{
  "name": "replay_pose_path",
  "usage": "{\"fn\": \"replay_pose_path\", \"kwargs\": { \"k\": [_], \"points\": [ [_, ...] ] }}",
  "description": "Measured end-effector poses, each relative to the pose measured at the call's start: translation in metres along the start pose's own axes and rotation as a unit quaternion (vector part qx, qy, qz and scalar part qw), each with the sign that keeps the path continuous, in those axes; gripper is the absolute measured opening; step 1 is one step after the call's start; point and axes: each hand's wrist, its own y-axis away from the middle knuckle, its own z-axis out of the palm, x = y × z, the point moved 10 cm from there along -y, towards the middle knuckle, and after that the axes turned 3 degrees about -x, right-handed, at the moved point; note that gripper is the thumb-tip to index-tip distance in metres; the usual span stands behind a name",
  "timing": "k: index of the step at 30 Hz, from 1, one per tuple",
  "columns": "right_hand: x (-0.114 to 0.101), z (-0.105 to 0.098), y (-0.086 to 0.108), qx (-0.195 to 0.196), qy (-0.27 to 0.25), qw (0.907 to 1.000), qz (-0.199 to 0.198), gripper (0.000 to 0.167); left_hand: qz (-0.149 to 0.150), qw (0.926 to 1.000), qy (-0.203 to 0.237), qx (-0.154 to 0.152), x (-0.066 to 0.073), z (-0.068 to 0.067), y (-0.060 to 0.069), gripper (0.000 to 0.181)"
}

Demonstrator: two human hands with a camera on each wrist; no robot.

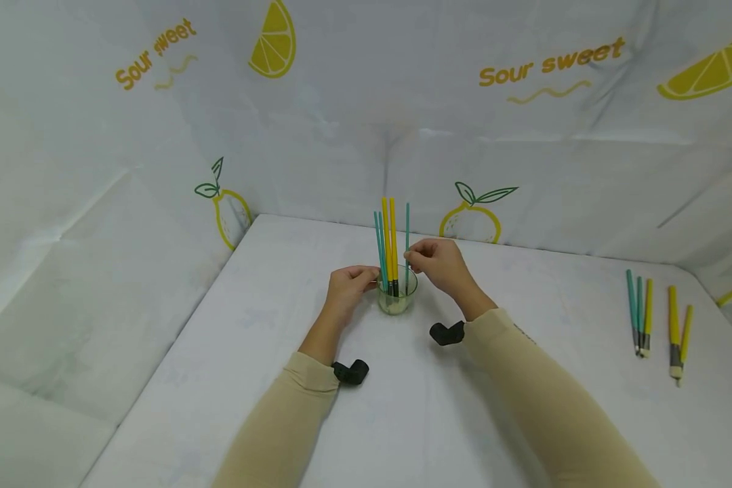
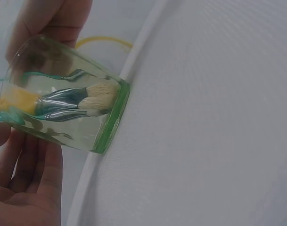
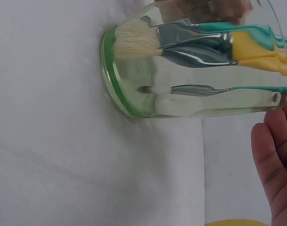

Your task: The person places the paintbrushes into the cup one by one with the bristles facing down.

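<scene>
A clear green-tinted glass (image 1: pixel 396 305) stands upright on the table, holding several paintbrushes, bristles down. Yellow-handled paintbrushes (image 1: pixel 390 237) and teal ones (image 1: pixel 379 237) lean at its left side. My left hand (image 1: pixel 348 288) grips the glass at its left rim; in the left wrist view the fingers (image 2: pixel 51 174) lie along its outside. Over the right rim, my right hand (image 1: pixel 436 264) pinches a thin teal paintbrush (image 1: pixel 407 224) by its handle. The tip of that thin brush (image 3: pixel 195 90) is inside the glass, apart from the wide brushes (image 3: pixel 195 47).
On the right of the white table (image 1: pixel 402 420) lie two teal brushes and a yellow one (image 1: pixel 648 312) side by side. Farther right are two more yellow paintbrushes (image 1: pixel 674 325). A lemon-printed white cloth (image 1: pixel 366 102) rises behind the table.
</scene>
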Motion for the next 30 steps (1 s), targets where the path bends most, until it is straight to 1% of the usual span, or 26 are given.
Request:
{"fn": "replay_pose_path", "kwargs": {
  "k": [3,6,12,19,30],
  "points": [
    [0.002,0.005,0.0,-0.012,0.0,0.9999,0.0,0.024,0.0,1.0,-0.002,-0.002,0.0,0.0,-0.001,0.023],
    [0.001,0.007,-0.001,-0.015,0.0,0.9999,0.0,0.022,0.003,1.0,-0.002,-0.005,0.001,0.001,-0.002,0.023],
    [0.0,0.012,-0.002,-0.02,0.009,0.9997,0.013,0.025,0.007,0.9999,-0.008,-0.005,0.004,0.0,-0.002,0.024],
    [0.007,0.018,-0.002,-0.032,0.006,0.999,0.032,0.028,-0.001,0.9999,-0.012,-0.004,0.002,0.0,-0.001,0.024],
    [0.013,0.02,-0.002,-0.04,-0.01,0.9983,0.04,0.03,-0.002,1.0,-0.005,-0.005,-0.002,0.0,-0.002,0.023]
  ]
}}
